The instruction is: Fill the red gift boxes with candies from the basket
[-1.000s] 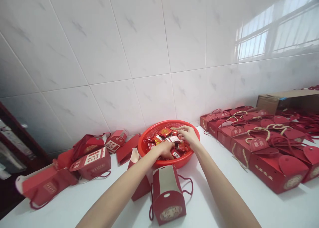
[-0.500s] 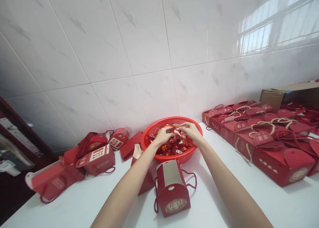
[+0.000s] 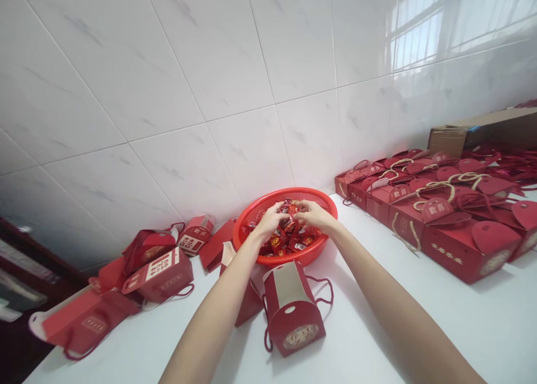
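A red plastic basket point(image 3: 310, 256) holds a heap of small candies point(image 3: 277, 242) in shiny red wrappers. Both hands are inside its rim. My left hand point(image 3: 271, 223) has its fingers curled around wrapped candy at the top of the heap. Facing it, my right hand point(image 3: 314, 216) bends its fingers down onto candy too; their tips are partly hidden. Between my forearms stands an opened red gift box point(image 3: 296, 322) with dark red cord handles and a round pale print on its front. Another red box point(image 3: 248, 304) is partly hidden behind my left forearm.
Several red boxes point(image 3: 163, 277) lie piled at the left of the white table point(image 3: 423, 322). Closed boxes point(image 3: 453, 249) with rope handles stand in rows at the right. Behind them is a cardboard carton point(image 3: 448, 140). A tiled wall point(image 3: 235, 149) borders the back.
Both hands stay in the basket, and their fingers have shifted slightly among the candies. The whole view has tilted a little, so the right-hand boxes appear higher and further left.
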`<state>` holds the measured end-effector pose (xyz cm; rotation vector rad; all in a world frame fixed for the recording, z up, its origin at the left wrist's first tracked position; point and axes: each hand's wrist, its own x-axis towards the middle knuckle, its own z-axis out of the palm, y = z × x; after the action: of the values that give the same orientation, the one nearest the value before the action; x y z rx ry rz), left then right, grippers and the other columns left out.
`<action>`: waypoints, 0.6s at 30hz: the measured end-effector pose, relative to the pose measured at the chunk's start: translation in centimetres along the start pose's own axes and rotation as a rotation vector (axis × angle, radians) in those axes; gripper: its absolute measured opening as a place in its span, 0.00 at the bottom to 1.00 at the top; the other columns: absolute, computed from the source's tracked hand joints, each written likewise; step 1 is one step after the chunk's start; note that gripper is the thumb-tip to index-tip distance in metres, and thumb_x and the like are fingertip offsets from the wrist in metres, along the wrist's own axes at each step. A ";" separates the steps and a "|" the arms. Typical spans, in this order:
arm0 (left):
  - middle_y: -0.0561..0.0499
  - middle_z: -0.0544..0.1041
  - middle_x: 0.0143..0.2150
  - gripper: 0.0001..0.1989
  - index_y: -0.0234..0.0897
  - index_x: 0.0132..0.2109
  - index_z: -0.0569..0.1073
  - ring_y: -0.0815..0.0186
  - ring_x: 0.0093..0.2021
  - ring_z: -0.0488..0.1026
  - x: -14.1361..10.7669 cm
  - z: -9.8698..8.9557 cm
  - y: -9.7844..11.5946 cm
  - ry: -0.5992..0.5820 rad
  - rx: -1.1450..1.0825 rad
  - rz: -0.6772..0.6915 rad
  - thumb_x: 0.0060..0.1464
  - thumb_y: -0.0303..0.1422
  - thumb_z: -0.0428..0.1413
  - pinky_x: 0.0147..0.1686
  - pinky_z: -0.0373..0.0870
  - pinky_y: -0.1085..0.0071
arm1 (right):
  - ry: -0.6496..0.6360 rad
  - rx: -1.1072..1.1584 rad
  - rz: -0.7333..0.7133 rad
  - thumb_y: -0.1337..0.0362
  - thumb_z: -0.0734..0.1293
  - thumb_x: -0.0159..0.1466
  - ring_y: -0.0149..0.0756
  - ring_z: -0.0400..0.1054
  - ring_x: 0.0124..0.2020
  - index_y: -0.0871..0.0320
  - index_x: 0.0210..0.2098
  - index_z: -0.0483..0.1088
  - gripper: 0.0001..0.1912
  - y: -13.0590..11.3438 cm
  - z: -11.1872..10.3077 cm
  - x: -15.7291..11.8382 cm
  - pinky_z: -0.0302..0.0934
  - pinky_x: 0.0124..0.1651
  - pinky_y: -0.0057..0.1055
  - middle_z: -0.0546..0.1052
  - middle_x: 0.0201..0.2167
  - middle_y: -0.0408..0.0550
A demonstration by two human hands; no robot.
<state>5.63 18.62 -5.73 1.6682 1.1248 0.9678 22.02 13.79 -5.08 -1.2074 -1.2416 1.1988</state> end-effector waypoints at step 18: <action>0.51 0.77 0.31 0.07 0.32 0.34 0.75 0.67 0.31 0.72 -0.6 0.5 1.4 -0.013 -0.407 -0.097 0.45 0.30 0.61 0.37 0.73 0.68 | 0.008 -0.003 -0.061 0.68 0.67 0.61 0.27 0.65 0.19 0.57 0.23 0.60 0.13 -0.3 0.0 -0.3 0.57 0.19 0.21 0.67 0.18 0.37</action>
<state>6.25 17.71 -4.67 1.2790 0.9182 1.0418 22.04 13.49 -4.74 -1.1671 -1.2655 1.1467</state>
